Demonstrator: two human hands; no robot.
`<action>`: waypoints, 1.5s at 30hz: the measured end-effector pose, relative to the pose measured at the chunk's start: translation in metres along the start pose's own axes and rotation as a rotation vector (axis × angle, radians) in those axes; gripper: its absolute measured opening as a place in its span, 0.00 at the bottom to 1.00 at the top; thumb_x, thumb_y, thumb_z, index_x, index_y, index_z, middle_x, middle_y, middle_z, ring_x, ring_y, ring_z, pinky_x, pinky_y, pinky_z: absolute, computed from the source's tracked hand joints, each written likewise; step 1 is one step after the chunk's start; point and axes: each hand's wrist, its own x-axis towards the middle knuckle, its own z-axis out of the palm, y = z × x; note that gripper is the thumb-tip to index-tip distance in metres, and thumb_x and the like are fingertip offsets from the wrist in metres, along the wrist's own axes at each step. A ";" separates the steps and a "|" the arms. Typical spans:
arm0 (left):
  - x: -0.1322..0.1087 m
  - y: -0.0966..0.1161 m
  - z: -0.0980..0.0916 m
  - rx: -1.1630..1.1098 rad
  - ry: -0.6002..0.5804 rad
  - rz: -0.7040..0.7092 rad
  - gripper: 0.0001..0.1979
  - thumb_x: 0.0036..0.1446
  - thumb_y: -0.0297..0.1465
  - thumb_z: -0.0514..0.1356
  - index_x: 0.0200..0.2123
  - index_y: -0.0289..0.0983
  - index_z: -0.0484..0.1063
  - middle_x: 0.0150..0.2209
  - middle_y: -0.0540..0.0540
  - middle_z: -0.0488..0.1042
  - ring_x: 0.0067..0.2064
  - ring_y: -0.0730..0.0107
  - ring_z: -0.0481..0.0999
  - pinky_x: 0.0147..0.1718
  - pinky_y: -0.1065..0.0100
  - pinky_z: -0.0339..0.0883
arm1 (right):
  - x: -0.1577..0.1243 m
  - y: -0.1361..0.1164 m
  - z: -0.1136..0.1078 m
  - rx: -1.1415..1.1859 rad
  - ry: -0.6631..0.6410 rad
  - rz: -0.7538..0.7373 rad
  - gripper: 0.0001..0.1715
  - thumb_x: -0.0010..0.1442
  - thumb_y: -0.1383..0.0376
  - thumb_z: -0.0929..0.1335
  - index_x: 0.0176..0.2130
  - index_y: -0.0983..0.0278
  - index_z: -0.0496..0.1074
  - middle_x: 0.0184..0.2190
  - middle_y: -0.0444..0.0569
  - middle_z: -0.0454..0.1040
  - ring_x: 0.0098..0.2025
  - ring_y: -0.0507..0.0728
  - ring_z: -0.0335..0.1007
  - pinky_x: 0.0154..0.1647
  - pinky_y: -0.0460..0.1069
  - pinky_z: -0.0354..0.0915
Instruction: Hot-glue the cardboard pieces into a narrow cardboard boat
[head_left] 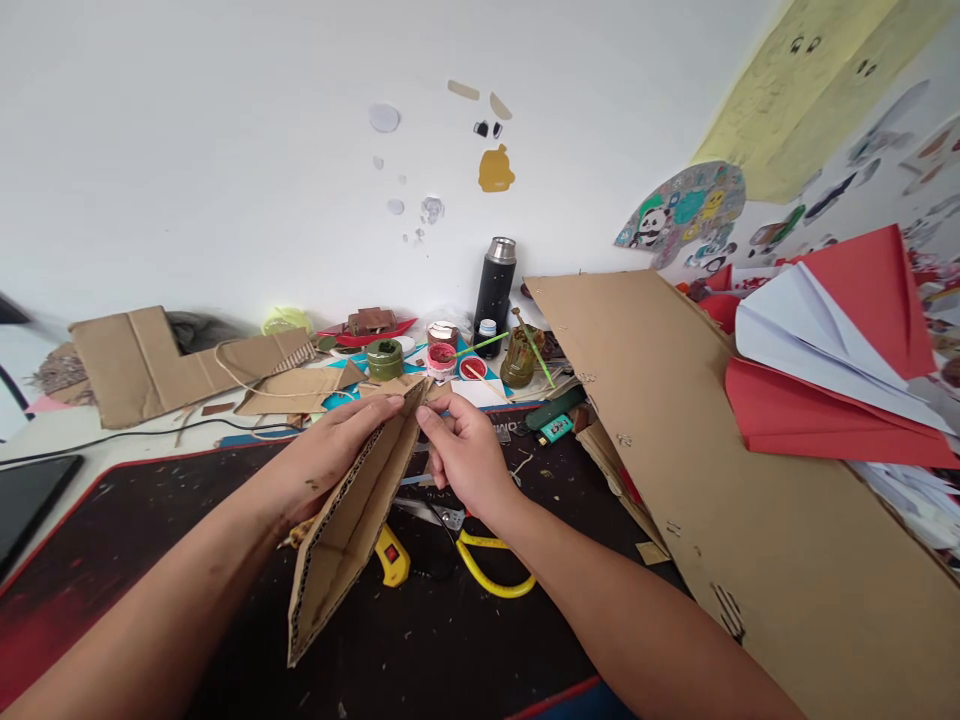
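A person's two bare hands work over a dark desk mat (435, 660), holding a folded cardboard piece (367, 520) aloft above the mat's middle, its two walls parted and its broad end tilted down toward the near edge. The left hand (349, 435) grips the piece along its outer left side, fingers stretched toward the narrow upper end, the thumb mostly hidden. The right hand (469, 450) pinches that same end between thumb and forefinger, the other fingers curled.

Below, near the mat's center, lie a yellow cutter (393, 558) and scissors (491, 585) with yellow handles, the blades partly covered by the right hand. A teal lighter (556, 430) rests close to the mat's far edge.

Beyond that edge, paint pots stand on the white desk (67, 430), among them a green jar (385, 362) and a pink pot (441, 362) (a green stick leans from it), with a black flask (493, 290) by the wall. A large cardboard sheet (675, 430) slants across the mat's right side, red paper (817, 415) lying over its outer edge; a dark tablet (34, 505) sits at the mat's far left corner.
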 end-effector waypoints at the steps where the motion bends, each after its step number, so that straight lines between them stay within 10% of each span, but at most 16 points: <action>1: 0.000 0.000 0.000 -0.002 0.004 0.000 0.29 0.47 0.59 0.70 0.41 0.42 0.87 0.45 0.43 0.89 0.54 0.43 0.84 0.52 0.58 0.79 | 0.000 0.000 0.000 0.003 0.000 0.001 0.15 0.66 0.52 0.70 0.37 0.58 0.66 0.12 0.30 0.63 0.10 0.48 0.55 0.11 0.43 0.52; 24: -0.002 0.002 0.003 0.013 0.035 0.022 0.26 0.48 0.58 0.69 0.41 0.45 0.86 0.51 0.45 0.87 0.57 0.44 0.82 0.52 0.61 0.78 | -0.002 -0.001 0.001 0.001 0.007 0.005 0.18 0.65 0.48 0.70 0.38 0.58 0.66 0.13 0.30 0.62 0.11 0.48 0.55 0.12 0.44 0.53; 32: -0.003 0.002 0.002 0.037 0.040 -0.076 0.29 0.49 0.59 0.68 0.44 0.43 0.86 0.33 0.45 0.87 0.40 0.48 0.86 0.40 0.59 0.81 | -0.001 0.000 0.001 -0.016 0.000 0.006 0.21 0.65 0.45 0.70 0.37 0.58 0.65 0.13 0.30 0.62 0.11 0.48 0.55 0.12 0.44 0.53; 45: 0.000 -0.001 0.003 0.073 0.064 0.035 0.26 0.51 0.58 0.68 0.42 0.45 0.87 0.50 0.46 0.88 0.56 0.44 0.82 0.55 0.59 0.76 | 0.000 0.002 0.000 -0.020 -0.002 0.016 0.19 0.65 0.47 0.70 0.38 0.58 0.65 0.13 0.30 0.61 0.10 0.48 0.56 0.12 0.43 0.54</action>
